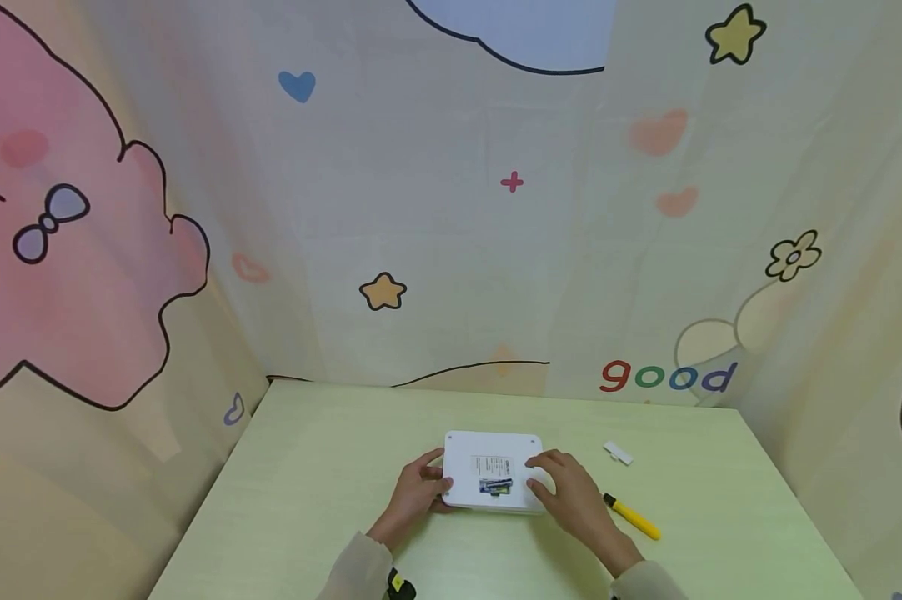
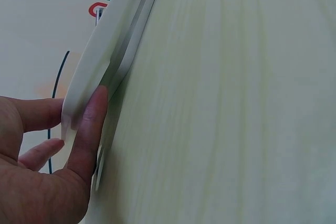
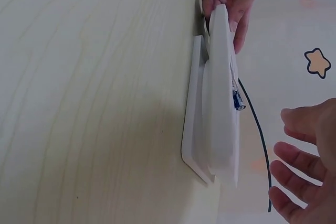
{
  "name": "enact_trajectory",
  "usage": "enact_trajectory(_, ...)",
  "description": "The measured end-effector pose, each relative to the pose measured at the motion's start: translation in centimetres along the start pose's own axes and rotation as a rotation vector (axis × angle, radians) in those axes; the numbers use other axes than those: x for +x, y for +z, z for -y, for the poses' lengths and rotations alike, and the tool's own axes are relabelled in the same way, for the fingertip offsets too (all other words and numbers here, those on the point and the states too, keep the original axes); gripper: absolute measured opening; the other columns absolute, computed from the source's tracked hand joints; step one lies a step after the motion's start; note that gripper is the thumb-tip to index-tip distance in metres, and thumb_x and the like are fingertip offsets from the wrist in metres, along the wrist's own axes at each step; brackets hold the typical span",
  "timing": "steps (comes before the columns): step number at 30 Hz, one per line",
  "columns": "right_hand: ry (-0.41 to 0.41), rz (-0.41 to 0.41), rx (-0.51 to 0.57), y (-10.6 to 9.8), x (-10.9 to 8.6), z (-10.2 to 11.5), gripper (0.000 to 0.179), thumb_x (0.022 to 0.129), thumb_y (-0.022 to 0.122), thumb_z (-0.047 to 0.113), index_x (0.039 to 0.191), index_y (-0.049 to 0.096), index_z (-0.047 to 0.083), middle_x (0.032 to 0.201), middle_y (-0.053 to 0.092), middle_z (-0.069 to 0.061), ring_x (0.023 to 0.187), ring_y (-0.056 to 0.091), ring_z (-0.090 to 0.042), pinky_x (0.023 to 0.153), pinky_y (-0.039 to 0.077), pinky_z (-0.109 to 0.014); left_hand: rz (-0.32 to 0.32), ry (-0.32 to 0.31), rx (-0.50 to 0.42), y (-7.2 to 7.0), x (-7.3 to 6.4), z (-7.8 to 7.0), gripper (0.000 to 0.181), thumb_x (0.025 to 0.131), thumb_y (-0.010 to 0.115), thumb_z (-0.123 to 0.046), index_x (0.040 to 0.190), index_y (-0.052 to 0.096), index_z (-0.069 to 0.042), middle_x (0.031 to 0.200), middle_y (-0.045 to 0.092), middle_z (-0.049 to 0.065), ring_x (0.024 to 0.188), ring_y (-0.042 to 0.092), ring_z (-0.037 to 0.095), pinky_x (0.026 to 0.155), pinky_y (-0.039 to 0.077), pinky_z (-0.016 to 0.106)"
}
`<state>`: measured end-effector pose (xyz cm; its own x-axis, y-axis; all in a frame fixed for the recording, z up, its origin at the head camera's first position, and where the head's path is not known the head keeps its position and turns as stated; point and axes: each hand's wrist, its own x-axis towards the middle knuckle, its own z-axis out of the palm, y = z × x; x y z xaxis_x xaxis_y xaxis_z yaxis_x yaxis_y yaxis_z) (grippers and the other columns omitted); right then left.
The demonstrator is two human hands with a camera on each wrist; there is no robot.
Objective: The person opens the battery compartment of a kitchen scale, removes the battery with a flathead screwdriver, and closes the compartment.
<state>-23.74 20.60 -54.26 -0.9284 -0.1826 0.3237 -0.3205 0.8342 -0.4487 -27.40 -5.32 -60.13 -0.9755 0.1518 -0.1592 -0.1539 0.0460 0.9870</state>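
Nearest, the left hand point(image 1: 413, 493) grips the left edge of a white device point(image 1: 493, 467) at the table's point(image 1: 331, 467) middle; the right hand point(image 1: 577, 497), fingers loosely spread, holds nothing near the opposite edge. Tilting it could spill the exposed batteries point(image 1: 495, 486). Rightward lie a yellow tool point(image 1: 634, 518) and, farther, a small white piece point(image 1: 618, 452).

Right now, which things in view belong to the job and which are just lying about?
In the job:
white device, gripped by the left hand
batteries, in its back
right hand, beside it, holding nothing
small white piece, probably its cover

Apparently incidental:
yellow-handled tool, untouched
printed backdrop
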Motion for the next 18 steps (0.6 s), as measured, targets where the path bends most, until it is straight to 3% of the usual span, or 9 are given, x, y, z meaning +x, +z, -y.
enact_trajectory(10,0.032,0.084,0.054,1.8,0.4,0.1,0.021,0.086,0.075,0.017,0.107,0.070,0.017,0.114,0.067,0.000,0.113,0.059,-0.024,0.101,0.048,-0.047,-0.004,-0.005,0.017,-0.1,0.1,0.1,0.064,0.088,0.066,0.001,0.148,0.043,-0.007,0.111,0.059,0.020,0.078,0.066,0.020,0.062,0.060,0.037)
enact_trajectory(18,-0.014,0.081,0.038,2.8,0.5,0.0,0.020,0.087,0.073,0.013,0.107,0.071,0.014,0.112,0.067,-0.002,0.111,0.060,-0.025,0.098,0.049,-0.047,-0.002,0.002,0.009,0.0,0.2,0.3,0.063,0.088,0.065,0.001,0.147,0.044,-0.007,0.110,0.059,0.021,0.078,0.067,0.020,0.061,0.060,0.037)
